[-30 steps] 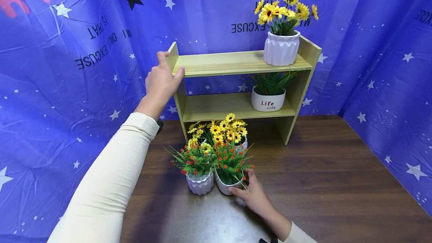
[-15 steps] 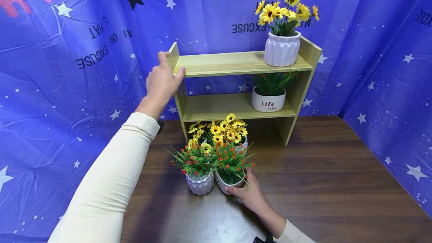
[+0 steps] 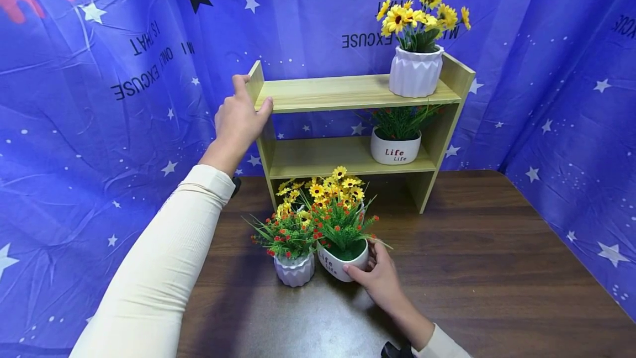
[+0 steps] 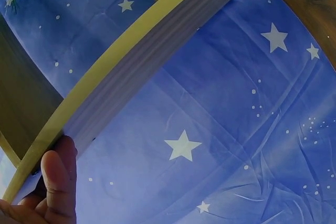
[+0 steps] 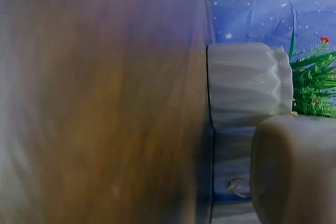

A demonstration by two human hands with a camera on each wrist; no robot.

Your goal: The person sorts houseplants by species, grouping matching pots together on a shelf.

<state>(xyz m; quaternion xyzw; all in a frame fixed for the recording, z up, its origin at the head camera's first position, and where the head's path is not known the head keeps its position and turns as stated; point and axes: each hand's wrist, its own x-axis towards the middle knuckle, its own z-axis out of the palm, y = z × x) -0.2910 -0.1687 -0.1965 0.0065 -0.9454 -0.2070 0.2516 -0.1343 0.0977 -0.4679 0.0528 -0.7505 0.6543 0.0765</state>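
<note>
My left hand grips the upper left corner of a light wooden shelf, its thumb at the front edge. In the left wrist view, its fingers lie along the side panel. Down on the right, my right hand holds a white oval flowerpot, lettered "Life", with green grass and small red flowers, thumb against the front. A ribbed white pot of red-flowered greenery stands just left of it. Behind them are yellow daisies, their pots mostly hidden.
On the top board at right stands a ribbed pot of yellow daisies. Below it, a second "Life" pot sits on the middle board. The shelf stands on a brown wooden table before a blue starry curtain.
The oval pot in my right hand has shifted slightly right and up and turned, so its "Life" lettering now shows. My left hand has stayed on the shelf corner.
</note>
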